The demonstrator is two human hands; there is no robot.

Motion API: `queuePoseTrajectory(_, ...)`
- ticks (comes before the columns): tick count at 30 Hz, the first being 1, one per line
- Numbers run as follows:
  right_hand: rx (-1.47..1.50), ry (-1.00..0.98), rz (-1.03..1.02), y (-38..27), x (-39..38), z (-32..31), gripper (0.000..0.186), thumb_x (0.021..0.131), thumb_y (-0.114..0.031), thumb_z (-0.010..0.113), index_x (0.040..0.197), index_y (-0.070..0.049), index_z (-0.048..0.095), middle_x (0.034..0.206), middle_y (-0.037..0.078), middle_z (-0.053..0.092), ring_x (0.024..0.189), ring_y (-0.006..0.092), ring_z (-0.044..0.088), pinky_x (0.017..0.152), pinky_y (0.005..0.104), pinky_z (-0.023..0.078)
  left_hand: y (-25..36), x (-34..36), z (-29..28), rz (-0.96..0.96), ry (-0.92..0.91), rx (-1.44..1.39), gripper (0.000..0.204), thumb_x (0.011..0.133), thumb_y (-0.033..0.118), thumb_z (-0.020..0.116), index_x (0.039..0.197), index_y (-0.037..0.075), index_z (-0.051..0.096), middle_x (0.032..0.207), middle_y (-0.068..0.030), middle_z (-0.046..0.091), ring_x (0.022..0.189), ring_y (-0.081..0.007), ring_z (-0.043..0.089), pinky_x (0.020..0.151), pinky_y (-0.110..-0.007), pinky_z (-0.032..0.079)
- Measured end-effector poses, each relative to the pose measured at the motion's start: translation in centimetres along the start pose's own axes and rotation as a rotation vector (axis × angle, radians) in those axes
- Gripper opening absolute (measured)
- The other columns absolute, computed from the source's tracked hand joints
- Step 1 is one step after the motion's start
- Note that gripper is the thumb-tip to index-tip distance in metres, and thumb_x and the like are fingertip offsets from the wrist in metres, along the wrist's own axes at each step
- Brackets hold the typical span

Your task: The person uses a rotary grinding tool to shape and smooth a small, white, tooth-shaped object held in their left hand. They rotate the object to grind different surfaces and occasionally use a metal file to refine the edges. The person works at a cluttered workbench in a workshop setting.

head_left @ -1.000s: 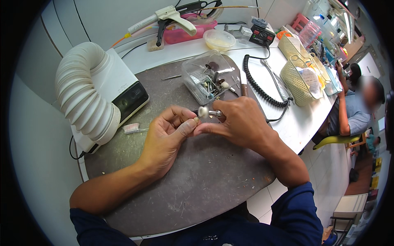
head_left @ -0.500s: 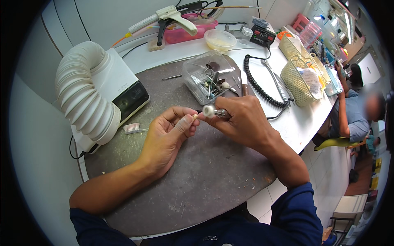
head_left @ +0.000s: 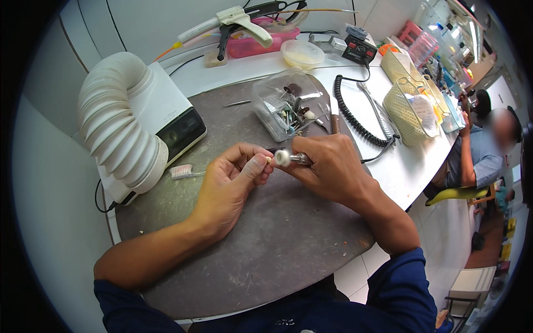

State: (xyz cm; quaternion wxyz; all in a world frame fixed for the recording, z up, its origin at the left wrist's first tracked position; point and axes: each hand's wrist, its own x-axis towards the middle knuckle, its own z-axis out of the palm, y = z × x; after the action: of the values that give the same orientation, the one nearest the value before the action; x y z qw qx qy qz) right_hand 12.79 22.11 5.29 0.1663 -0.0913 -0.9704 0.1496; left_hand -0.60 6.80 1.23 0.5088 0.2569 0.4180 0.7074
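Observation:
Between the thumb and fingers of my left hand [head_left: 227, 186] is a small cream-coloured dental crown [head_left: 268, 160]. My right hand [head_left: 336, 166] is closed around a metal rotary handpiece [head_left: 300, 159]. A round white polishing tip [head_left: 282, 158], blurred, sits at its end, right beside the crown; whether they touch I cannot tell. Both hands meet above the dark grey mat [head_left: 266, 244], fingertips close together. Just beyond them stands a clear plastic box [head_left: 266, 125] with several burs and polishing tips inside.
A white dust extractor with a ribbed hose [head_left: 114, 122] stands at left, near a toothbrush [head_left: 182, 171]. A metal instrument [head_left: 237, 103] lies behind. Along the back are a dispensing gun [head_left: 244, 25], a pink tray [head_left: 261, 45] and a black control box [head_left: 359, 50] with a coiled cord [head_left: 350, 114]. Baskets [head_left: 408, 111] and a seated person [head_left: 488, 150] are at right.
The whole view has shifted slightly, so the bench things sit a little further right. Both hands keep nearly the same hold. The seated person at right has moved a little.

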Motion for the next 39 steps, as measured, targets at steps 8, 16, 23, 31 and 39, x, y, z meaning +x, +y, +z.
queuePoseTrajectory(8,0.000,-0.008,0.016,-0.25,-0.02,0.01,0.038,0.087,-0.038,0.069,0.072,-0.005,0.057,0.063,0.014,0.062,0.060,0.0344,0.062,0.055,0.0436,0.046,-0.15,-0.13,-0.04,-0.005,0.046,0.005,0.017,0.095,0.015,0.064,0.106,0.002,0.064,0.095,-0.0033,0.067,0.085,-0.0060,0.054,0.081,-0.020,0.045)
queuePoseTrajectory(16,0.018,0.027,0.004,-0.03,-0.07,0.11,0.044,0.084,-0.046,0.070,0.071,-0.005,0.058,0.060,0.013,0.060,0.056,0.0325,0.062,0.053,0.0422,0.046,-0.22,0.03,-0.50,-0.030,0.011,-0.121,0.016,0.095,0.013,0.064,0.107,0.002,0.062,0.100,-0.0060,0.067,0.091,-0.0093,0.061,0.086,-0.024,0.049)
queuePoseTrajectory(23,0.003,-0.011,0.004,0.21,0.04,0.08,0.060,0.080,-0.062,0.066,0.069,-0.004,0.060,0.054,0.013,0.058,0.054,0.0319,0.062,0.052,0.0407,0.047,0.34,0.14,-0.51,-0.062,-0.044,-0.161,0.016,0.095,0.011,0.063,0.108,0.003,0.058,0.100,-0.0068,0.067,0.093,-0.0117,0.064,0.089,-0.027,0.051)
queuePoseTrajectory(31,0.000,-0.068,0.035,0.18,0.07,-0.13,0.063,0.081,-0.065,0.064,0.072,-0.003,0.062,0.054,0.014,0.058,0.054,0.0318,0.063,0.054,0.0406,0.048,0.57,0.20,-0.49,-0.098,-0.075,-0.156,0.015,0.094,0.013,0.064,0.105,0.004,0.058,0.098,-0.0060,0.066,0.092,-0.0111,0.063,0.087,-0.026,0.050)
queuePoseTrajectory(39,0.031,-0.109,-0.018,0.09,0.13,0.09,0.061,0.084,-0.063,0.061,0.074,-0.002,0.063,0.061,0.013,0.063,0.059,0.0327,0.065,0.057,0.0414,0.050,0.70,0.03,-0.67,-0.136,-0.068,-0.100,0.015,0.092,0.017,0.066,0.100,0.008,0.057,0.099,-0.0044,0.063,0.089,-0.0092,0.059,0.087,-0.025,0.047)
